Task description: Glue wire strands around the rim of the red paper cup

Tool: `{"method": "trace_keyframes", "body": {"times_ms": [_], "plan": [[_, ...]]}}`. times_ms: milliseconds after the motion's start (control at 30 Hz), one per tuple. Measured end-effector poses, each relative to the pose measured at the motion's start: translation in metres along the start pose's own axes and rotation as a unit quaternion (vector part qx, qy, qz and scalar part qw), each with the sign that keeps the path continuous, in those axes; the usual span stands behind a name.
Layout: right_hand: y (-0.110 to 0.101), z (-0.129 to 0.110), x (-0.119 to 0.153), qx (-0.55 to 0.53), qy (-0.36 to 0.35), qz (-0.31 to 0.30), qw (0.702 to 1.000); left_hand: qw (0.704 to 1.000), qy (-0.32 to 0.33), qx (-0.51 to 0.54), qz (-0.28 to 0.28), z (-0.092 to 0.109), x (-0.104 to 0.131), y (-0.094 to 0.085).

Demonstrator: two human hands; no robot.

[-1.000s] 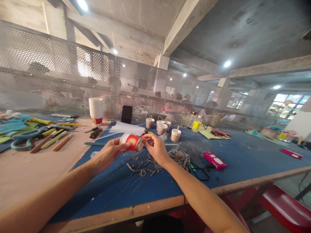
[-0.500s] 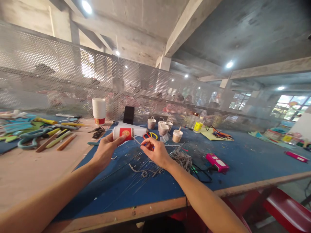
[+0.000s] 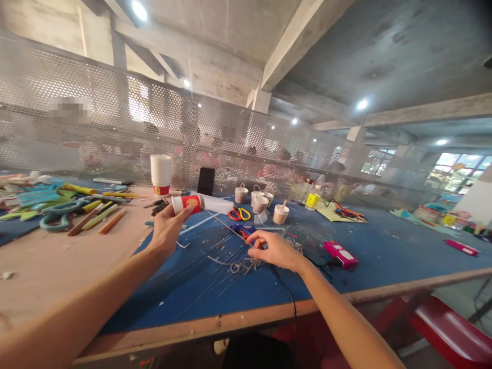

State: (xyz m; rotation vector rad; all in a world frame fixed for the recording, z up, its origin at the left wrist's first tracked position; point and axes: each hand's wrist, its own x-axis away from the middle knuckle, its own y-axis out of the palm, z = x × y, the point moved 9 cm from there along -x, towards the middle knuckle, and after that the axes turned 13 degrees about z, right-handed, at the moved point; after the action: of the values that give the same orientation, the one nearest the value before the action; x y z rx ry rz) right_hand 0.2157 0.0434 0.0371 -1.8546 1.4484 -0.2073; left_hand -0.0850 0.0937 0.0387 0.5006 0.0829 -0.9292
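Observation:
My left hand [image 3: 169, 228] grips a white paper cup [image 3: 186, 204] with a red band, tipped on its side. From the cup's right end a thin grey cord [image 3: 225, 225] stretches to my right hand [image 3: 271, 249], which pinches it between thumb and fingers. Beneath the right hand lies a tangle of grey cord [image 3: 251, 264] among thin, stiff strands. A blue and orange glue gun [image 3: 243, 230] rests just behind that hand. Scissors [image 3: 239, 214] with red and yellow handles lie beyond it.
Several small cups [image 3: 260, 203] with loop handles stand at the back, beside a cup with a stick [image 3: 281, 214]. A stack of paper cups [image 3: 160, 174] and a phone [image 3: 206, 180] are back left. A pink box [image 3: 340, 254] lies right; tools and large scissors [image 3: 61, 214] lie left.
My right hand has moved right and slightly down, away from the cup, drawing the cord out longer. The cup has shifted a little left and up in view.

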Motion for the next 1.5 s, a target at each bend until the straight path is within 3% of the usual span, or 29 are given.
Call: {"method": "trace_keyframes", "body": {"times_ms": [100, 200, 333, 433, 600, 733, 867, 1000, 1100, 1267, 1500], "plan": [[-0.019, 0.016, 0.015, 0.046, 0.022, 0.019, 0.999, 1.0, -0.011, 0.009, 0.007, -0.004, -0.002, 0.0], [-0.034, 0.018, 0.025, 0.053, 0.008, 0.042, 0.998, 1.0, -0.011, 0.021, 0.01, -0.007, -0.004, -0.001], [-0.051, -0.002, 0.023, 0.008, -0.056, 0.118, 0.991, 0.999, -0.015, 0.03, 0.014, -0.011, -0.007, -0.003], [-0.061, -0.013, 0.011, -0.05, -0.051, 0.184, 0.98, 0.999, -0.024, 0.036, 0.006, -0.014, -0.008, -0.002], [-0.057, -0.043, -0.016, -0.218, -0.053, 0.181, 0.958, 0.997, -0.038, 0.06, -0.001, -0.012, -0.006, 0.0], [-0.045, -0.049, -0.033, -0.228, -0.038, 0.162, 0.959, 0.996, -0.056, 0.065, 0.002, -0.011, -0.003, 0.0], [-0.027, -0.031, -0.045, -0.225, 0.0, 0.152, 0.963, 0.996, -0.063, 0.064, -0.012, -0.012, 0.001, 0.003], [-0.006, -0.008, -0.054, -0.298, 0.065, 0.152, 0.94, 0.994, -0.082, 0.065, -0.036, -0.018, 0.008, 0.009], [0.014, -0.005, -0.059, -0.332, 0.094, 0.13, 0.929, 0.991, -0.1, 0.068, -0.058, -0.02, 0.014, 0.015], [0.036, -0.016, -0.068, -0.344, 0.068, 0.146, 0.925, 0.983, -0.119, 0.074, -0.123, -0.014, 0.031, 0.03], [0.049, -0.009, -0.075, -0.304, 0.042, 0.187, 0.933, 0.964, -0.157, 0.086, -0.197, -0.016, 0.049, 0.043]]}}
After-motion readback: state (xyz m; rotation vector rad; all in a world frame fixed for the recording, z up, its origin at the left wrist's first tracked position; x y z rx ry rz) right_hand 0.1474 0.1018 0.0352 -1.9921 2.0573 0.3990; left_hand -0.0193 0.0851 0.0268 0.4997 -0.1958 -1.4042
